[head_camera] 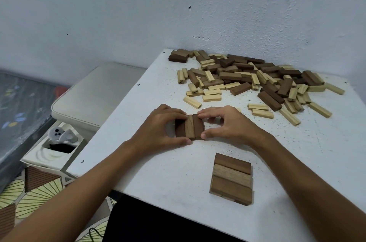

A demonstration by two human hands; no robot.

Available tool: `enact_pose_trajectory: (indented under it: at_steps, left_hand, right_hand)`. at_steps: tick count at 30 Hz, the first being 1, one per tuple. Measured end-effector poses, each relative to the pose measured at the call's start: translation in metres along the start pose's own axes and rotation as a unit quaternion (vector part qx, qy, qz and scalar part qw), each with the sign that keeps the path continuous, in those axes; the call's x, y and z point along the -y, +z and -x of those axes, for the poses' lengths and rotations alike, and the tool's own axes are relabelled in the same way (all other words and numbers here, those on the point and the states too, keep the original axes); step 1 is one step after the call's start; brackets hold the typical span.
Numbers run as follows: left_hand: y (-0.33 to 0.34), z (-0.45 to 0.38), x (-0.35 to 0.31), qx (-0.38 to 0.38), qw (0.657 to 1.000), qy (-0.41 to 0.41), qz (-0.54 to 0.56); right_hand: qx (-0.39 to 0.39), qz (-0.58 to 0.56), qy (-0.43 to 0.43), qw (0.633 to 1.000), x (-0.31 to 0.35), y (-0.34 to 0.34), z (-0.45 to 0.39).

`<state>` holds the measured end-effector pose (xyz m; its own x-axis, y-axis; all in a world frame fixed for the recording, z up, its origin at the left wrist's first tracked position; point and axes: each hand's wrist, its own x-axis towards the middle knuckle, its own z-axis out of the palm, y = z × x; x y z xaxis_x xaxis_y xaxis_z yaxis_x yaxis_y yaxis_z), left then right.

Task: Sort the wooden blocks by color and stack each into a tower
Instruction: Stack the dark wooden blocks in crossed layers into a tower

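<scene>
Brown wood fills the middle of the view: three dark blocks [189, 127] lie side by side on the white worktop [158, 172], squeezed into a flat row between two bare hands. The left hand [158, 128] curls round the row's left side, thumb at its near end and fingertips at its far end. The right hand [225, 124] mirrors it, thumb tip pinching the near right corner and fingers pressing the far edge.

At about five o'clock from the hands, nearer the person, sits a low brown stack [231, 179] — the start of the dark tower, its top layer of three running crosswise. At about one o'clock, against the wall, spreads the unsorted pile [255, 81] of dark and pale blocks, loose and overlapping.

The step in hand looks like squaring up a layer of three. To do it well, press evenly from both sides so the ends line up flush, then lift the trio as one — firm inward pressure, no tilt — and set it across the stack's top layer so the edges match.
</scene>
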<state>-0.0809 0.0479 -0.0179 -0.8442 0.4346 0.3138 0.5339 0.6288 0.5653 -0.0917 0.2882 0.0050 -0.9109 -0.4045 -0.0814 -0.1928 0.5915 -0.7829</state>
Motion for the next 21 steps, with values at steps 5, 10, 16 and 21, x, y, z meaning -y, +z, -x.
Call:
enact_pose_trajectory:
  at_steps: [5,10,16,21]
  left_hand:
    - [-0.0006,-0.0001,-0.0007,-0.004,1.000,0.003,-0.001]
    - [-0.0019,0.0000,-0.0026,-0.004,1.000,0.003,-0.018]
    - [-0.0078,0.0005,-0.0026,-0.005,0.993,-0.074,0.090]
    - [-0.0061,-0.0021,-0.0048,-0.001,0.989,-0.086,0.122]
  right_hand:
    - [0.006,0.008,-0.002,1.000,0.0005,-0.0013,-0.0003]
    - [0.005,0.015,-0.007,1.000,0.0018,-0.0020,-0.0002]
    - [-0.008,0.035,-0.029,0.999,0.0029,-0.0045,-0.0003]
    - [0.037,0.095,-0.035,0.994,0.0061,-0.0013,-0.0043]
